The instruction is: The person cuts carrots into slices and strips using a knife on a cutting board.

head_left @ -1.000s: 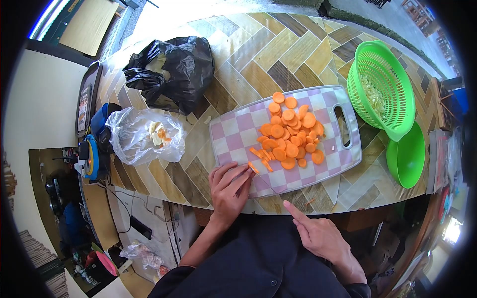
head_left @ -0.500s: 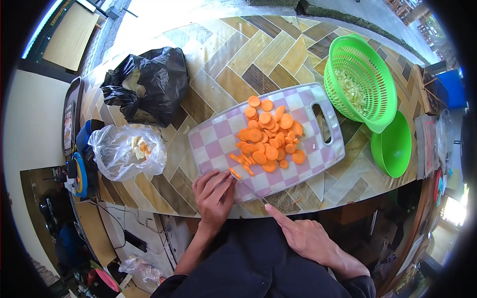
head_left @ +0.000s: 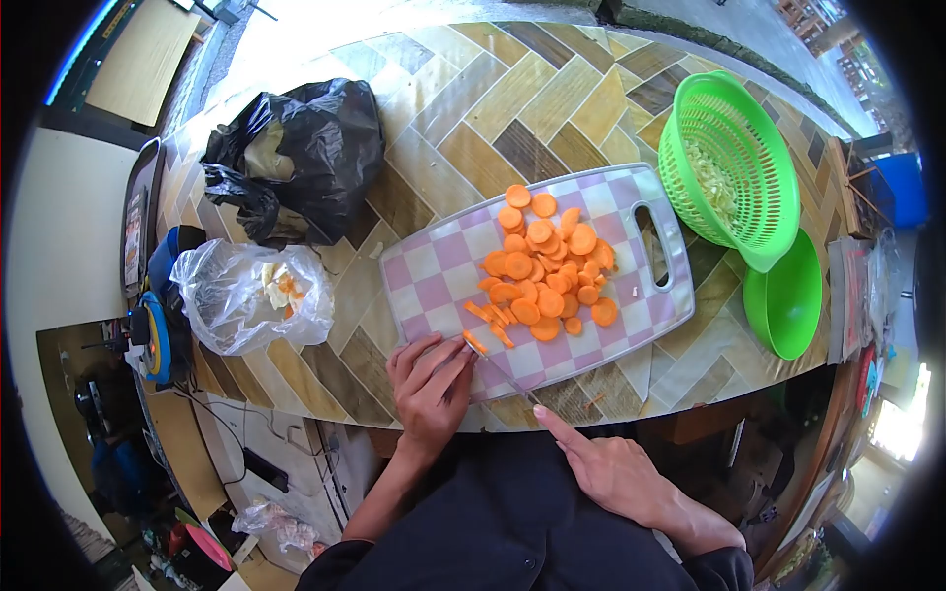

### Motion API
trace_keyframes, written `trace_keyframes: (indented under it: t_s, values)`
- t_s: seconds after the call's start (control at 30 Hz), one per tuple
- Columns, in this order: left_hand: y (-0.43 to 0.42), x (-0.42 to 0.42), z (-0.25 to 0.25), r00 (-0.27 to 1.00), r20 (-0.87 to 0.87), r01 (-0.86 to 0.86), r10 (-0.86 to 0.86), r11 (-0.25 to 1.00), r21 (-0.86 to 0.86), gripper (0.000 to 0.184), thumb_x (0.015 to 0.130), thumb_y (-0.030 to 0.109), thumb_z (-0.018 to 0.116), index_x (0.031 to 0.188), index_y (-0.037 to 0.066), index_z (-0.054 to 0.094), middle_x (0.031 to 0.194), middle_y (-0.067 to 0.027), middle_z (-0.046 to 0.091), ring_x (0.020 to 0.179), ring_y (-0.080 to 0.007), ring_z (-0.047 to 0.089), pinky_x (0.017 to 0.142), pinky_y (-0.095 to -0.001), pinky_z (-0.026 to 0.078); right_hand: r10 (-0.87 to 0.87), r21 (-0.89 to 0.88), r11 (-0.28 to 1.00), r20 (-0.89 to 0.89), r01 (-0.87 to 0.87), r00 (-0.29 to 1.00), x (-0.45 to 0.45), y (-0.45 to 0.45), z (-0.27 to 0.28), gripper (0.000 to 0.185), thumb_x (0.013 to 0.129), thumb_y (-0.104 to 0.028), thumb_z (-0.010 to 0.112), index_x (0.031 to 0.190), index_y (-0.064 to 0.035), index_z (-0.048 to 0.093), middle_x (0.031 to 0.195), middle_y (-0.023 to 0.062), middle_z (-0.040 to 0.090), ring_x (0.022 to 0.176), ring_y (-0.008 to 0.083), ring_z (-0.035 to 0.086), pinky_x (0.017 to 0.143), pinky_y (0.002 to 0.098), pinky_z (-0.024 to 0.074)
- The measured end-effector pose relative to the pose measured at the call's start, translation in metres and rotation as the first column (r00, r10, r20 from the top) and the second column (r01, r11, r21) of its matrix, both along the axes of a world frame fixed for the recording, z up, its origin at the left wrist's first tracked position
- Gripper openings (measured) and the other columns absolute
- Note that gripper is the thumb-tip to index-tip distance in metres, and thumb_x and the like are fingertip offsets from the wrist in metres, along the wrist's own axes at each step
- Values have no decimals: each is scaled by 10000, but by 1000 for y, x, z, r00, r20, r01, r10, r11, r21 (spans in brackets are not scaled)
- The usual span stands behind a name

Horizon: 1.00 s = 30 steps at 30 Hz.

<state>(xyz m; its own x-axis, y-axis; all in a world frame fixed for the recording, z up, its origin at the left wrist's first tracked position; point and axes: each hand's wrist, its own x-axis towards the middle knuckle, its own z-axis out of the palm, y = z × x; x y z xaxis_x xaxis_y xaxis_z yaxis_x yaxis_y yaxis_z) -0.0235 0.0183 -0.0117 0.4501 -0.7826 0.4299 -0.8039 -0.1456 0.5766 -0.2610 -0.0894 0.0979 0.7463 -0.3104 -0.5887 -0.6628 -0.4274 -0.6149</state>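
A pink-and-white checkered cutting board (head_left: 424,281) lies at a tilt, with a heap of round orange carrot slices (head_left: 547,266) on it. My left hand (head_left: 431,389) is at the board's near left edge, fingers bent and pressed around a carrot piece (head_left: 475,343) that they mostly hide. Beside those fingertips lies the thin blade of a knife (head_left: 507,378), slanting down to the right. My right hand (head_left: 613,473) is closed around its handle, index finger stretched along the top. The handle is hidden in the palm.
A green colander (head_left: 734,167) with pale shredded vegetable stands at the right, beside a green bowl (head_left: 783,300). At the left are a black plastic bag (head_left: 325,158) and a clear bag (head_left: 232,315) with scraps. The patterned tabletop (head_left: 483,94) has a curved near edge.
The view has shifted slightly, so the board and colander appear a little farther right. Both hands and the knife keep nearly the same pose at the carrot.
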Motion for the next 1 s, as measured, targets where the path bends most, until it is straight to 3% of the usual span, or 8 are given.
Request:
trace_keyframes:
  t_s: [0.27,0.37,0.57,0.67,1.0]
  values:
    - [0,2,0,1000,17,10,-10,1000,5,240,775,36,879,995,88,798,1104,-26,763,1103,-262,677,969,-423,457,14,-13,1000,4,-13,1000,15,-5,-4,740,1045,-195,559,1683,-346,216,581,205,613,542,420,657,536,561,553]
    - [-2,1,4,1000,18,8,-8,1000,-1,276,716,-23,870,968,56,788,1052,-68,764,1078,-311,703,952,-448,491,3,-13,1000,49,-2,999,22,-8,-10,733,1047,-193,558,1681,-347,223,577,203,610,541,419,657,529,557,550]
    - [-3,0,3,999,32,2,-1,1000,-2,260,724,-27,860,960,48,784,1055,-71,764,1086,-315,702,954,-451,493,19,-71,997,96,-12,995,35,-12,-19,713,1051,-191,556,1678,-329,246,554,196,595,515,406,648,510,542,546]
    - [-1,0,-1,999,36,1,-1,1000,2,256,760,27,876,994,88,795,1099,-33,760,1109,-271,680,976,-427,457,19,-80,997,126,-9,992,36,-12,-24,713,1048,-182,553,1680,-312,248,547,195,591,502,402,643,504,539,545]
    - [0,-17,4,996,91,-3,-2,999,50,269,738,35,878,985,116,806,1083,-12,775,1150,-290,682,1059,-486,407,-53,-37,998,126,59,991,11,-4,-22,726,1040,-165,545,1680,-323,242,557,197,591,527,414,649,532,541,554]
